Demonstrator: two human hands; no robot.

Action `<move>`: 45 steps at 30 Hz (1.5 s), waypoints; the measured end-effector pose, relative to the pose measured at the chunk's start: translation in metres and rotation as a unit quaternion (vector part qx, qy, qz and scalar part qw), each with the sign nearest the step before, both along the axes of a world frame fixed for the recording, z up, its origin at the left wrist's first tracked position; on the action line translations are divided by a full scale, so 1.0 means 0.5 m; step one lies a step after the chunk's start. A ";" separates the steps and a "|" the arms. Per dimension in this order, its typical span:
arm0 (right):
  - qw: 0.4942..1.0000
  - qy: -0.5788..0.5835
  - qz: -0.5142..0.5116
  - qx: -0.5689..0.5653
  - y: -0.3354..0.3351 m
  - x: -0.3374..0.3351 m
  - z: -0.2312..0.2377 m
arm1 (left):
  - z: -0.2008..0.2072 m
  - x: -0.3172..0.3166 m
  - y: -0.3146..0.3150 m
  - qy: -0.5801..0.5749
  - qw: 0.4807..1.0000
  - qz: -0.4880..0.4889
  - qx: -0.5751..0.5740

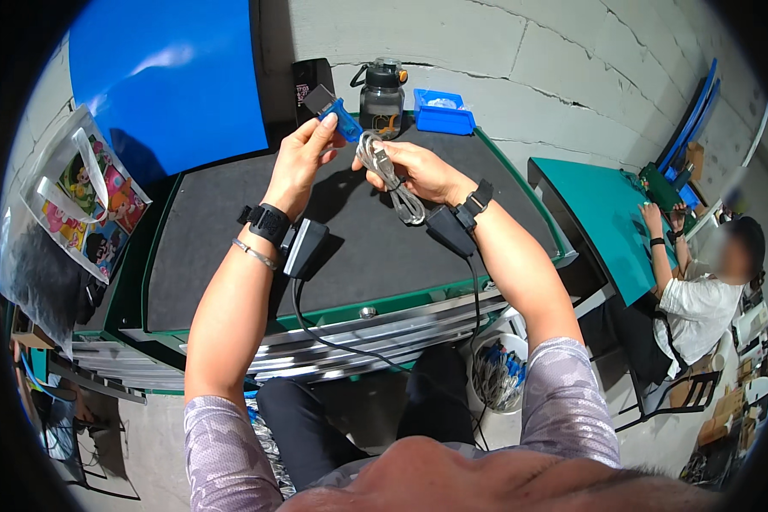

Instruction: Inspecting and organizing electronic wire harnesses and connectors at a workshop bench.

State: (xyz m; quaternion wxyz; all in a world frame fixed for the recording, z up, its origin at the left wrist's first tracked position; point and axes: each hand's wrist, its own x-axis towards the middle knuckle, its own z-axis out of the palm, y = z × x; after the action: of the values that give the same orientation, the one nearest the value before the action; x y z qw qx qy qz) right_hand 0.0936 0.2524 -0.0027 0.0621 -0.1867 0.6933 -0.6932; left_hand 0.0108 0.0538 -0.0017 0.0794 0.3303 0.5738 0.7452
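Note:
My left hand (297, 164) is raised over the far part of the dark bench mat and pinches a translucent blue cable connector (347, 125) with a dark grey end (320, 100). Beside it, my right hand (428, 174) is closed around a grey cable (406, 205), folded into a loop and bound with a dark tie. A small metal plug (381, 152) shows near my right fingers. The cable's upper loop lies right next to the blue connector; whether the two are joined is hard to make out.
On the bench (230, 230) stand a water bottle (382, 107), a blue bin (443, 113) and a dark box (312, 81). A printed bag (102, 196) is at left. Below, a white bucket (497, 375) holds cables. Another person (700, 299) sits at the teal table (584, 213).

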 end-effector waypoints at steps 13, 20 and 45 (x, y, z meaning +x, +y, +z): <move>0.997 0.037 -0.029 0.054 0.004 0.000 0.007 | -0.001 -0.004 -0.002 -0.028 0.999 0.025 -0.004; 0.999 0.002 0.000 0.053 0.006 0.008 0.014 | 0.002 -0.016 -0.006 -0.063 0.998 0.012 0.001; 0.974 0.031 -0.050 -0.218 0.009 -0.009 0.008 | -0.015 0.031 0.018 0.048 0.959 -0.174 -0.218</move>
State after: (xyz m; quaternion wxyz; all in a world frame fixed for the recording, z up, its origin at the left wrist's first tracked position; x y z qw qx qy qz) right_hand 0.0893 0.2569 0.0012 -0.0359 -0.1821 0.5353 -0.8240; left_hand 0.0264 0.0627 -0.0090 0.2503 0.4354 0.6594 0.5595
